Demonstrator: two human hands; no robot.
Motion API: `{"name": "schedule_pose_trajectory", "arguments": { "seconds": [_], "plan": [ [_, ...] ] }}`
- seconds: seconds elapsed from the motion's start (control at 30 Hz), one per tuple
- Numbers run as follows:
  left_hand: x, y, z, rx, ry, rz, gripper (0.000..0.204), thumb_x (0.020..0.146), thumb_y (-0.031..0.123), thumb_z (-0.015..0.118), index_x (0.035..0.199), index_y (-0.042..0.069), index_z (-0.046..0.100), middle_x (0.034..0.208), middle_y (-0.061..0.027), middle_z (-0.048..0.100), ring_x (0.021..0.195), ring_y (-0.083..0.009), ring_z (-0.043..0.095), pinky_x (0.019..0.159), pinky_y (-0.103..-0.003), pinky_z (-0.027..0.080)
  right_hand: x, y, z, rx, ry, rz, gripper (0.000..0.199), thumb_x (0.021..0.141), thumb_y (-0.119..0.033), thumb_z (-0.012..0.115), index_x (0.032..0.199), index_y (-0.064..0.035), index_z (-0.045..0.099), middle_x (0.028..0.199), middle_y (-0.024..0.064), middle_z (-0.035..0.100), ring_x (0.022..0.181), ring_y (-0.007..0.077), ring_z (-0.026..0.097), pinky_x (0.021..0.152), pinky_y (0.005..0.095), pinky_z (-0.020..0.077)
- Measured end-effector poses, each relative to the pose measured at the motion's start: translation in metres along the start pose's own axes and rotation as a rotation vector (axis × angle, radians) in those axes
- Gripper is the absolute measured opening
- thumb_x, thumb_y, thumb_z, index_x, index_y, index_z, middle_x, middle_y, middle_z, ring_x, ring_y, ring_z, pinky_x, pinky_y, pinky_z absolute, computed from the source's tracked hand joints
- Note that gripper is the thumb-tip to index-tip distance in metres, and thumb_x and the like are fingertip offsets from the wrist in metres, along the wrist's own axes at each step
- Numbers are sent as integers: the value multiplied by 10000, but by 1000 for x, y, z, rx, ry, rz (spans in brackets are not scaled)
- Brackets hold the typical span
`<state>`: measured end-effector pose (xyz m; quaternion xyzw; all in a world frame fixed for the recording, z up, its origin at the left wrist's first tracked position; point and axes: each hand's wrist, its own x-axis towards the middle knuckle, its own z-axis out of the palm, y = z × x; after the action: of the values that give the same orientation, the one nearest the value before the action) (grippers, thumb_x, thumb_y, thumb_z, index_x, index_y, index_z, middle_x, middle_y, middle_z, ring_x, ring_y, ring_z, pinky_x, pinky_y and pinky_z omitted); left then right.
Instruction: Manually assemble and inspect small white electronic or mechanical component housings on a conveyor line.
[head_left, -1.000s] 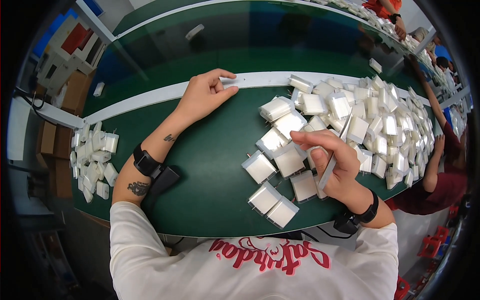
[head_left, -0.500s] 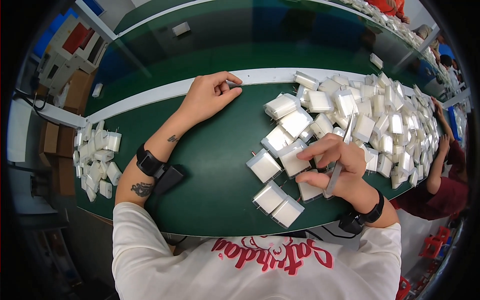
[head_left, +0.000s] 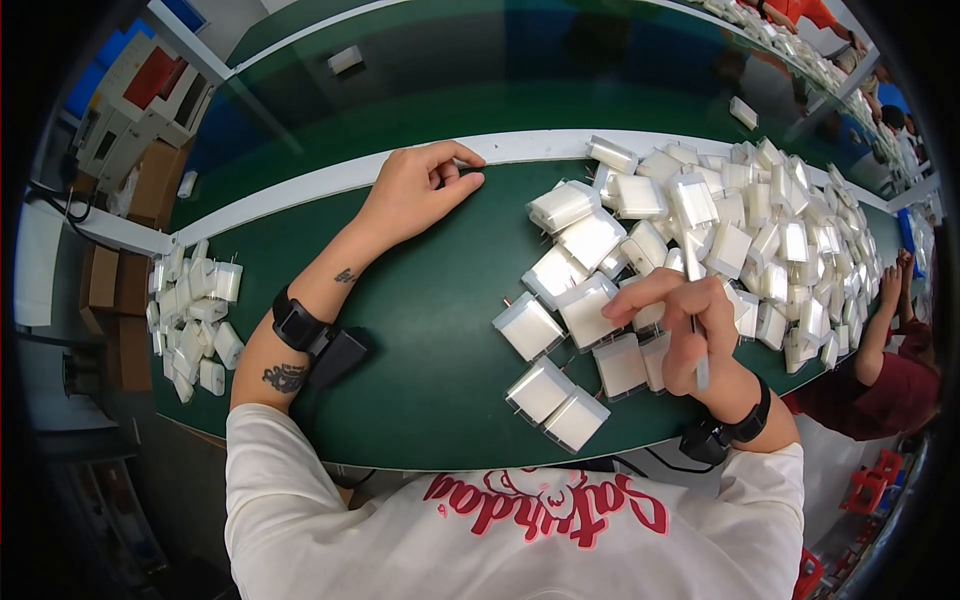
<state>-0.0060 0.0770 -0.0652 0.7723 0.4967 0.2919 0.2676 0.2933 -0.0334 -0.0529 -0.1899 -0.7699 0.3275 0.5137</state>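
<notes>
My right hand (head_left: 712,318) hovers over the near edge of the large pile of white power adapters (head_left: 735,250). Its fingers are closed round a slim metal tool (head_left: 692,262), partly hidden and blurred, perhaps tweezers. The adapters appear to have clear plastic covers, and thin metal pins show on some. Close to the fingertips lies one adapter (head_left: 588,308), with a pair (head_left: 558,405) nearer to me. My left hand (head_left: 412,190) rests near the white rail (head_left: 520,147), holding nothing, its index finger and thumb stretched out and apart, the other fingers curled.
A smaller heap of adapters (head_left: 195,310) lies at the left of the green table (head_left: 430,330). Beyond the rail runs a green conveyor belt (head_left: 450,80) with scattered adapters. At the right edge another person's arms (head_left: 880,325) reach towards the pile.
My right hand has turned, and the metal tool now points more steeply away from me. Adapters on the belt have shifted left. My left hand has stayed put.
</notes>
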Motion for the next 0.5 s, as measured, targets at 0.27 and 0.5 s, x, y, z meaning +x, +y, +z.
{"name": "schedule_pose_trajectory", "arguments": {
  "seconds": [0.27,0.5],
  "plan": [
    [1,0,0,7,-1,-12,206,847,158,697,1013,40,726,632,33,534,547,-44,407,518,-227,345,6,-3,-5,-221,15,108,800,989,-647,177,1231,-6,590,753,58,616,562,111,522,490,221,412],
    [1,-2,1,-1,13,4,212,831,178,701,996,48,733,615,19,528,521,-61,406,503,-245,340,2,-2,-7,-151,51,77,694,1016,-575,291,1222,21,579,824,96,617,619,118,514,558,226,421]
  ]
}}
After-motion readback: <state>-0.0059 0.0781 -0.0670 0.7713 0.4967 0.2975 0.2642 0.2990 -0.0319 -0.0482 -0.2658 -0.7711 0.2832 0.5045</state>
